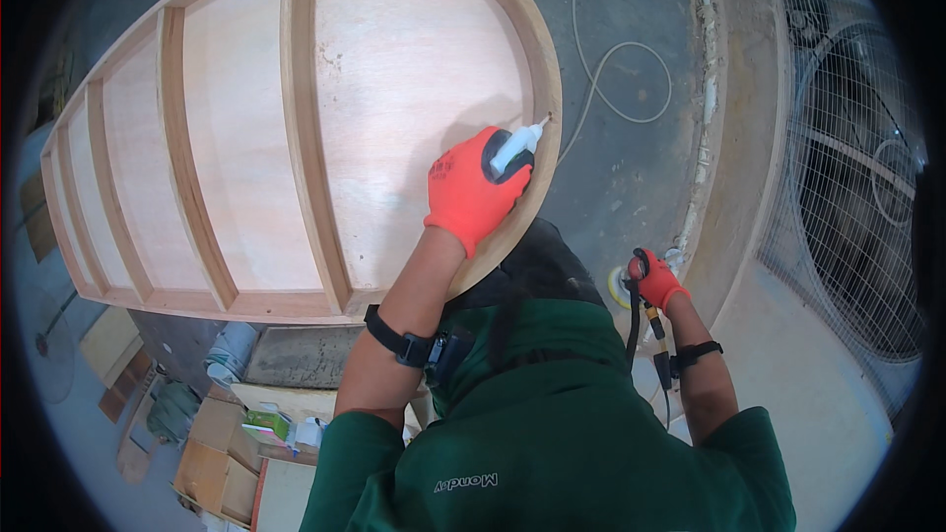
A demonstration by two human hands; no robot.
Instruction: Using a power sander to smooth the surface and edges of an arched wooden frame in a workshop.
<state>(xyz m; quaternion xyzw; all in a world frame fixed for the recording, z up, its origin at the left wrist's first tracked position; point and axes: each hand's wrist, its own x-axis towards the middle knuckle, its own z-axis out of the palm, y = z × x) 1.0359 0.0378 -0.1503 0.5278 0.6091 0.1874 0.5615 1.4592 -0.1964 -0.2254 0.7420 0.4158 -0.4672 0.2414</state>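
Note:
My left hand (468, 189), in a red glove with dark palm coating, is closed around a small white squeeze bottle (514, 151). The bottle's thin nozzle points at the curved rim (545, 59) of a large wooden panel frame, by a small dark spot; whether it touches is too small to tell. Wooden crossbars (304, 128) divide the pale plywood panel (419, 49). Down to my right, my right hand (658, 281), gloved alike, grips a round power sander (619, 288) with a yellowish pad edge. A dark hose hangs from the sander, and my fingers partly hide its body.
A pale thin hose (631, 121) loops across the grey floor beyond the frame. At the right stands a large fan behind a wire guard (857, 167). Lower left are a bucket (232, 350), cardboard boxes (212, 443) and a green packet (266, 424).

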